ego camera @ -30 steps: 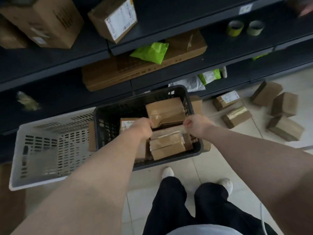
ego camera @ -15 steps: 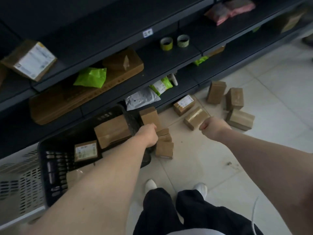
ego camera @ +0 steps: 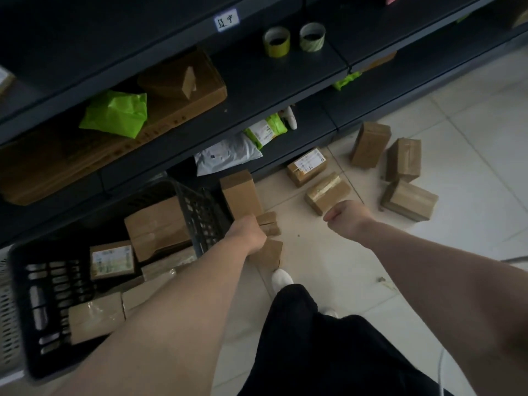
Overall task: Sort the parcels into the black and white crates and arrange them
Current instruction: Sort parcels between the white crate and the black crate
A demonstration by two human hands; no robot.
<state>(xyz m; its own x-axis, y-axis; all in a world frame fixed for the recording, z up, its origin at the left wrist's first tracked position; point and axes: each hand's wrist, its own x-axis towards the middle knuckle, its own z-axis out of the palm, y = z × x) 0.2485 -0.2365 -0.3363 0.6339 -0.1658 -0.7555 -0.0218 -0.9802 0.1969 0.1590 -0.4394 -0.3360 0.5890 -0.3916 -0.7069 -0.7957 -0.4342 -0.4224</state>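
Note:
The black crate (ego camera: 200,212) stands on the floor at the left and holds several brown cardboard parcels, among them a large one (ego camera: 157,227) and a labelled one (ego camera: 113,260). A sliver of the white crate (ego camera: 8,310) shows at the far left edge. My left hand (ego camera: 248,235) is curled just right of the black crate, against small stacked boxes (ego camera: 270,222) and another box (ego camera: 270,252); what it grips is hidden. My right hand (ego camera: 345,218) is a closed fist above the floor, just in front of a taped parcel (ego camera: 328,192).
More parcels lie on the tiled floor: an upright one (ego camera: 240,192), a labelled one (ego camera: 308,165) and three at the right (ego camera: 404,158). Dark shelving behind holds a green bag (ego camera: 117,112), a white mailer (ego camera: 225,155), flat cartons and two tape rolls (ego camera: 277,41). My shoe (ego camera: 281,278) is near the small boxes.
Both hands have left the parcels inside the black crate. The view has swung right to the floor parcels, and my right fist has come close to the taped parcel.

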